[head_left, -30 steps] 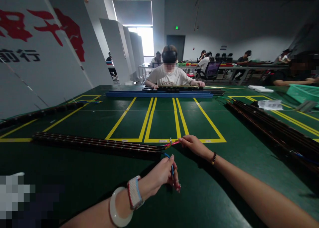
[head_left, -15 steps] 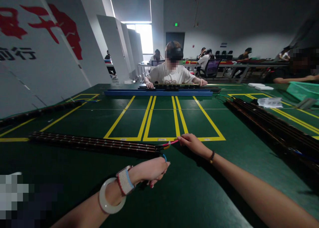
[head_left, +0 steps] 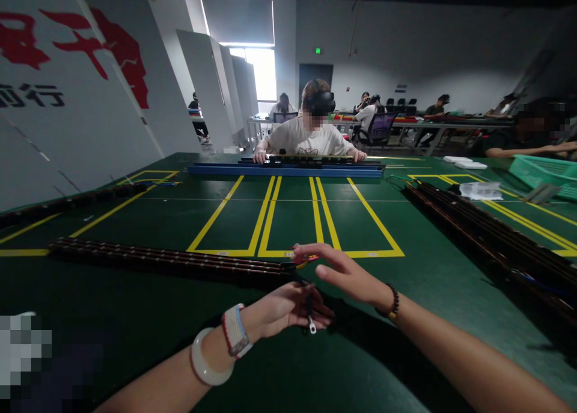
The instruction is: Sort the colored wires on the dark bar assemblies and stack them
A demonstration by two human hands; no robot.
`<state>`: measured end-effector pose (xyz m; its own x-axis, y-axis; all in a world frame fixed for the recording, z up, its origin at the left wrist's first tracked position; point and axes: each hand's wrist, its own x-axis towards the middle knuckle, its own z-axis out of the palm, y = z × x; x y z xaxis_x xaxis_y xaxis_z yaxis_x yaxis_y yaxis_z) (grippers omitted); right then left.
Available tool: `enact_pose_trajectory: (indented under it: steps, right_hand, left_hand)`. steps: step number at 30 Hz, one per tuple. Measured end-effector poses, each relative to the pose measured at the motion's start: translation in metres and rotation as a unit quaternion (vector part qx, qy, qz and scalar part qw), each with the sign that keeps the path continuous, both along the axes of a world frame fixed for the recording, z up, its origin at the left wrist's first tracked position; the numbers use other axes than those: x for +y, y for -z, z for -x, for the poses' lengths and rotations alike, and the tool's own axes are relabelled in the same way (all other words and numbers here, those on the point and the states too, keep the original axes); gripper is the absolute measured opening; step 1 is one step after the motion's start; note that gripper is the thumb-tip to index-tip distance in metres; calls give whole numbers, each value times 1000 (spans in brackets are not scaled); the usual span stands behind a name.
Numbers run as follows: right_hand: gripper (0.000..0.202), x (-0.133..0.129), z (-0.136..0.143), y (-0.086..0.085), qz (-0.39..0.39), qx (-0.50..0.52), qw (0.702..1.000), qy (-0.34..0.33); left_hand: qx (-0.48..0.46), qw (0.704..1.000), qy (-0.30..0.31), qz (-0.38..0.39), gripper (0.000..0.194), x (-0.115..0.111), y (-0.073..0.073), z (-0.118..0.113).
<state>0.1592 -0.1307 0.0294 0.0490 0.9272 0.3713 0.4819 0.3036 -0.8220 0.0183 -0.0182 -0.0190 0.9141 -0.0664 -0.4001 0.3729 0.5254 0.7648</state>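
Note:
Near the middle of the table, my left hand (head_left: 295, 311) has its palm turned up and fingers stretched out. A dark cable with a metal ring lug (head_left: 312, 325) lies across it, seemingly held under the thumb. My right hand (head_left: 349, 275) hovers just above and to the right, fingers extended and apart, holding nothing I can see. Behind its fingertips, red and yellow wires (head_left: 306, 261) come out of the end of a long dark bundle of rods (head_left: 175, 261). That bundle lies on the green table to the left. My right hand partly hides the wires.
More long dark bundles (head_left: 487, 244) lie at the right, with a clear plastic piece (head_left: 480, 190) by them. A green basket (head_left: 547, 175) stands beyond. Opposite, a person (head_left: 311, 133) handles dark strips behind a blue rail (head_left: 288, 171). Yellow tape (head_left: 223, 211) marks the table.
My right hand has released the red wire, opened and moved slightly left. My left hand has turned palm up with its fingers spread, bringing the ring lug into view.

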Motion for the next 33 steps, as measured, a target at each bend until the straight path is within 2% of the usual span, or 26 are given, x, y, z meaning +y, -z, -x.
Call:
enact_pose_trajectory:
  steps: [3,6,9,12,16,20,25,28,33]
  right_hand:
    - [30,1,4,-4,29,-45,996,66]
    - [30,2,-7,-6,90,-65,987,121]
    - [24,1,-26,-7,143,-24,984,105]
    - [44,-2,-45,-4,220,-39,971,84]
    - [65,-5,-63,7,312,-61,947,42]
    - [60,-3,-66,18,326,-71,943,5]
    - [37,-2,-54,18,326,-142,933,55]
    - [24,-4,-43,14,314,-193,929,46]
    - [32,-6,-29,10,320,-221,921,25]
  left_hand:
    - [-2,1000,-19,7,22,-4,4,-1]
    - [12,1000,-13,-4,23,-3,8,-4]
    - [24,1000,16,-5,26,0,9,-6]
    - [31,999,29,-3,28,3,7,-6]
    - [36,999,36,-1,24,4,0,-5]
    - [36,999,24,-3,24,2,-4,-5]
    - [11,999,11,52,24,1,3,-7]
    - [1,997,-6,82,30,0,10,-8]
    - [1,997,-1,83,45,-3,10,-10]
